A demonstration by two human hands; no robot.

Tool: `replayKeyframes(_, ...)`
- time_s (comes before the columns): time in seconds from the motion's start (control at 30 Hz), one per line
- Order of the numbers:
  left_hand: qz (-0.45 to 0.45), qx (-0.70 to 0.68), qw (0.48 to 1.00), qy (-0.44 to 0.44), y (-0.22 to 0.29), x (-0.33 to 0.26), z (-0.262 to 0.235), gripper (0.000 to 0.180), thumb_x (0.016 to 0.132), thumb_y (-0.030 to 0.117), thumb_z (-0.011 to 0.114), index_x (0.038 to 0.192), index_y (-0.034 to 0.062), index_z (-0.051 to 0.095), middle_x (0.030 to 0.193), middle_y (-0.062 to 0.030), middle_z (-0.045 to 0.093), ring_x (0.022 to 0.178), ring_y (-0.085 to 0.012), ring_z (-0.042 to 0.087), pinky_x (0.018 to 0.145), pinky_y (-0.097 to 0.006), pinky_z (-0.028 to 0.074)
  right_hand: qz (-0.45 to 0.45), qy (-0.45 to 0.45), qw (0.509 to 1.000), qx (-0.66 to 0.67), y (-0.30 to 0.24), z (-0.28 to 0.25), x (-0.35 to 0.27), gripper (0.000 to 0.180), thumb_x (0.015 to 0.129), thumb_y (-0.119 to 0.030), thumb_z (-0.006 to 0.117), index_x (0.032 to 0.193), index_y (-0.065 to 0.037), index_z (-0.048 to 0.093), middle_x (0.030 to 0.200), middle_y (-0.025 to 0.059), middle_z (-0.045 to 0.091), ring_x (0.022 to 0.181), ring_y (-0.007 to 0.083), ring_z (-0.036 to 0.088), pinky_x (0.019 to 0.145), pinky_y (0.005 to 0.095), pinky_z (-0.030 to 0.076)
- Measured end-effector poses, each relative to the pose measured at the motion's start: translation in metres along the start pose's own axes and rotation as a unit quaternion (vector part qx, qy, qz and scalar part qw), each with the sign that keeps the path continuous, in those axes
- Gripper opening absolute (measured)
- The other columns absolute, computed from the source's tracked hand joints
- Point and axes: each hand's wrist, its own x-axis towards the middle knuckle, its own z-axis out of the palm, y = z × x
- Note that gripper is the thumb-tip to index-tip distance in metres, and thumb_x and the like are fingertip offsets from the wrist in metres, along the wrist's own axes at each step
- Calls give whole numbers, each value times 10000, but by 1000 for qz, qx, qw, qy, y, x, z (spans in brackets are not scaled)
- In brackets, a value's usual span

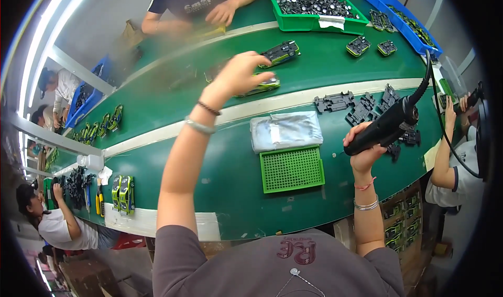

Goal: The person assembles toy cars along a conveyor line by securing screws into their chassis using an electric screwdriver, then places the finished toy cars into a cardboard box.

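While the right hand [367,158] has its fingers wrapped round a black power driver [385,127], the left hand [238,74] hangs over the green belt [327,64], thumb and forefinger apart beside 2 toy cars, a farther car [283,53] and a nearer car [263,86]; whether they touch, I cannot tell. Both cars look light, stiff and probably slick; pinching the long sides midway should spare fragile ends.

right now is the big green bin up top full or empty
The big green bin looks full: small dark parts hide its floor.
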Motion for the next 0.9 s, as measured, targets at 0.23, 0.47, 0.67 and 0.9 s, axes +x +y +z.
replayKeyframes(0.23, -6, 76, 995, -71, 15, 44, 82, 329, 738, 185, 641, 1050, 106, 574, 946, -163, 578, 914, -324, 563, 795, -402, 480, -3, -23, 1000, 3, 5, -3, -4, 854, 600, -849, 391, 855, -35, 433, 671, 72, 477, 555, 156, 486, 529, 275, 435)
replayKeyframes(0.47, -131, 158, 977, -60, -45, -101, -5, 348, 680, 78, 670, 988, 102, 510, 920, -136, 532, 927, -332, 521, 766, -418, 455, 5, 19, 1000, -14, 7, 5, -3, 877, 596, -855, 385, 880, -27, 442, 686, 64, 484, 583, 151, 492, 548, 269, 426)
replayKeyframes(0.67, -382, 257, 888, 11, -39, -296, -121, 353, 697, 62, 659, 1008, 104, 497, 941, -124, 525, 940, -327, 508, 810, -398, 422, -8, -24, 997, -72, 17, -3, 1, 868, 650, -836, 366, 854, 3, 460, 746, 66, 461, 649, 147, 479, 594, 249, 406)
replayKeyframes(0.9, -536, 245, 771, 241, 102, -495, -157, 356, 740, 87, 668, 1059, 41, 518, 969, -80, 605, 838, -185, 582, 774, -299, 462, 4, -11, 994, -112, 2, -11, 7, 938, 635, -846, 361, 938, 35, 468, 798, 107, 488, 710, 208, 482, 695, 310, 418)
